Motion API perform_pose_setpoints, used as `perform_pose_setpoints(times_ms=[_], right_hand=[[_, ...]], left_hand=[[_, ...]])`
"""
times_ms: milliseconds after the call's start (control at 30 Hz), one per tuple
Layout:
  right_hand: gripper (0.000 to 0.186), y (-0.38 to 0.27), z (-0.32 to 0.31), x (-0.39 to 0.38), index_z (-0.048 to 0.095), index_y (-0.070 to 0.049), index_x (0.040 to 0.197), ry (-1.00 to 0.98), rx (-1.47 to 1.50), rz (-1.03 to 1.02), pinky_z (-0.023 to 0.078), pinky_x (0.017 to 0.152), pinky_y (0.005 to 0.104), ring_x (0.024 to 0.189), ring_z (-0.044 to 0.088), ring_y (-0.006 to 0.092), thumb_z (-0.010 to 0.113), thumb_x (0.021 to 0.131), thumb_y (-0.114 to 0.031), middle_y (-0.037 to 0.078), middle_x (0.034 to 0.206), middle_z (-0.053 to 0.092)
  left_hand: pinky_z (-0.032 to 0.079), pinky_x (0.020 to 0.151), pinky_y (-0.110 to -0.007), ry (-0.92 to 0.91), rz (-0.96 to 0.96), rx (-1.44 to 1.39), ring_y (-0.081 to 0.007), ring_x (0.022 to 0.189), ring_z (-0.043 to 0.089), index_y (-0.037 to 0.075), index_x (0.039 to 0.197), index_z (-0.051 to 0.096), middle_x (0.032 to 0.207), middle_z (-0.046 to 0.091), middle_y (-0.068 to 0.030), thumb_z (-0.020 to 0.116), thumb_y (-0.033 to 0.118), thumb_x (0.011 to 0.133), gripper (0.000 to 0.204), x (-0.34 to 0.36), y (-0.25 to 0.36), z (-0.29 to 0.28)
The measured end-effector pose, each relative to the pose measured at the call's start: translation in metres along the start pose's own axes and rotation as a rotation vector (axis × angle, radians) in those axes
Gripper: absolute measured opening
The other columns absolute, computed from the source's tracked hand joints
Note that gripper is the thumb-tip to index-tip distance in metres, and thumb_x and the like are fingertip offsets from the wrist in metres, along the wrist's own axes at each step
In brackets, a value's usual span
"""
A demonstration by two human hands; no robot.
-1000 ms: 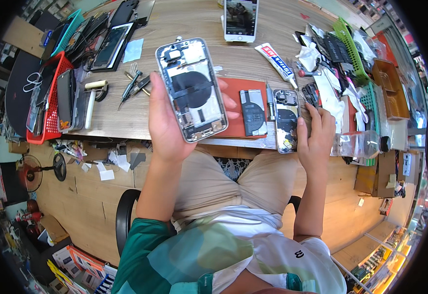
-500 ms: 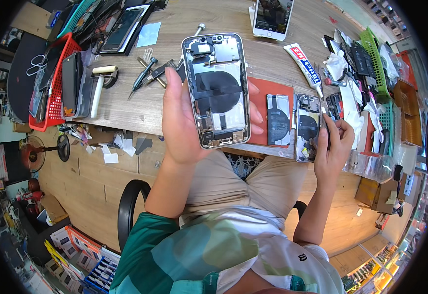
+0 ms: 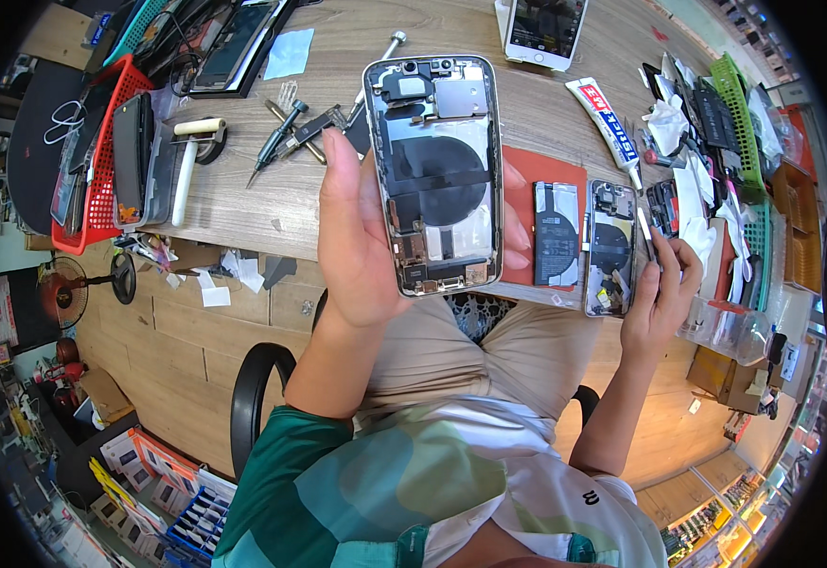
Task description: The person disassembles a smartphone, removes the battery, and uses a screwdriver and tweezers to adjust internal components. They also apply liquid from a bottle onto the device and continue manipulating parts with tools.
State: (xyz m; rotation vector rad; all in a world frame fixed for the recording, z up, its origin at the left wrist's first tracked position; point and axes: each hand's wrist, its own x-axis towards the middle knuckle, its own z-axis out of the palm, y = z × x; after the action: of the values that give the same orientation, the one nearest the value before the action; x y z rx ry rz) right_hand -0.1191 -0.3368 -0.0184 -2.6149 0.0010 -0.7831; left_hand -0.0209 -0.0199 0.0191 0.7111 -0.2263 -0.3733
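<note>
Smartphone housing (image 3: 440, 204), open with its inner side up, lay in the left hand (image 3: 361, 241), which overlapped the near edge of the bench (image 3: 489, 99) in this view. The left grip was closed around it, thumb along one side and fingertips curling past the other, presumably to steady it while leaving the inside in plain sight; the palm and most of the fingers were hidden beneath. The right hand (image 3: 664, 284) pinched a slim pale tool (image 3: 644, 225), held much like a pen, perhaps for fine control; its kind was hard to make out, and whether its tip touched the second opened phone (image 3: 612, 248) just beside it could not be told. That phone lay near a flat battery (image 3: 555, 237) resting on a reddish mat (image 3: 518, 163), likely set there to spare the surface and keep parts within reach. The housing covered some of the mat. Farther out, a glue tube (image 3: 605, 131) lay on the right, and a screwdriver (image 3: 277, 144) and white-handled roller (image 3: 184, 180) on the left. At the far side, a white phone (image 3: 544, 38) was propped up, seemingly for viewing, its top cut off by the frame.
</note>
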Motion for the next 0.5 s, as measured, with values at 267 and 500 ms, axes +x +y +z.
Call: perform_pose_setpoints(times_ms=[267, 500], right_hand=[[0.039, -0.001, 0.000, 0.000, 0.071, 0.004, 0.135, 0.013, 0.009, 0.007, 0.045, 0.106, 0.0449, 0.118, 0.057, 0.0334, 0.056, 0.109, -0.022, 0.020, 0.127, 0.057], [0.040, 0.000, 0.000, -0.002, 0.071, 0.004, 0.134, 0.026, -0.006, 0.014, 0.045, 0.106, 0.0464, 0.118, 0.058, 0.0345, 0.053, 0.109, -0.021, 0.021, 0.127, 0.058]], left_hand=[[0.068, 0.071, -0.052, -0.050, 0.006, -0.043, -0.0402, 0.086, 0.076, -0.019, 0.134, 0.052, 0.119, 0.066, -0.0328, 0.010, 0.082, 0.104, 0.114, 0.000, -0.001, -0.001], [0.068, 0.070, -0.051, 0.007, -0.002, -0.051, -0.0384, 0.085, 0.077, -0.018, 0.131, 0.056, 0.114, 0.068, -0.0308, 0.010, 0.084, 0.103, 0.115, -0.001, 0.001, 0.006]])
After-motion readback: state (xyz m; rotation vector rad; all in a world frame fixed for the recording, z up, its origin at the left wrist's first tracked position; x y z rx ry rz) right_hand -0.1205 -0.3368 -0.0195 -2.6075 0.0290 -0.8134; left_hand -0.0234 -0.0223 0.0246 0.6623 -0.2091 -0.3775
